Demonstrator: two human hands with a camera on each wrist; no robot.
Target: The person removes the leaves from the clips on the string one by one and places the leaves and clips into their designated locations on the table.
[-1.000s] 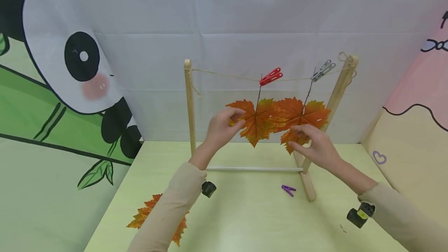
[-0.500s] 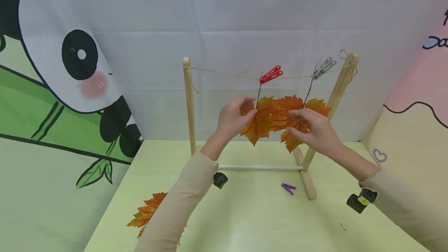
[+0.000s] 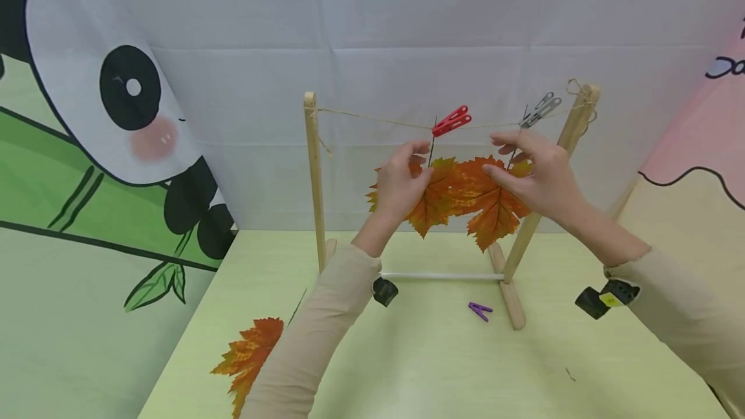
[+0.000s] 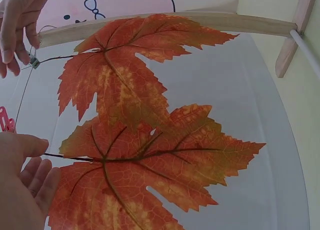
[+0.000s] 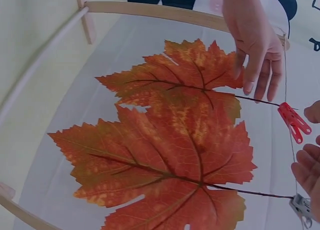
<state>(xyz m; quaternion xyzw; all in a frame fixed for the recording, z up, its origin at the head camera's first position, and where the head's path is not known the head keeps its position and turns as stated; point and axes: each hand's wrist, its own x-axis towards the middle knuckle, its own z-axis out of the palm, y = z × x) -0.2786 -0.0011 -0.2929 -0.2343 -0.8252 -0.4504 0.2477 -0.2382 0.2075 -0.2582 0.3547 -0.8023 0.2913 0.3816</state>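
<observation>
Two orange maple leaves hang by dark stems from a string, the left leaf (image 3: 433, 196) under a red clothespin (image 3: 451, 121), the right leaf (image 3: 495, 215) under a grey clothespin (image 3: 540, 110). Their edges overlap in the middle. My left hand (image 3: 401, 180) is in front of the left leaf, its loosely bent fingers and thumb beside the stem (image 4: 70, 157). With thumb and fingers apart, my right hand (image 3: 544, 170) is around the right leaf's stem, just below the grey clothespin. In the right wrist view, nothing shows pinched between the right hand's fingers (image 5: 307, 165).
The string runs between two wooden posts (image 3: 314, 180) joined low down by a white rod (image 3: 442, 276). A purple clothespin (image 3: 480, 311) lies on the table before the frame. Another maple leaf (image 3: 250, 357) lies at the front left, partly behind the left sleeve.
My left hand has moved right and up from the left leaf's edge to its stem. My right hand has risen from the right leaf's lower part to just below the grey clothespin.
</observation>
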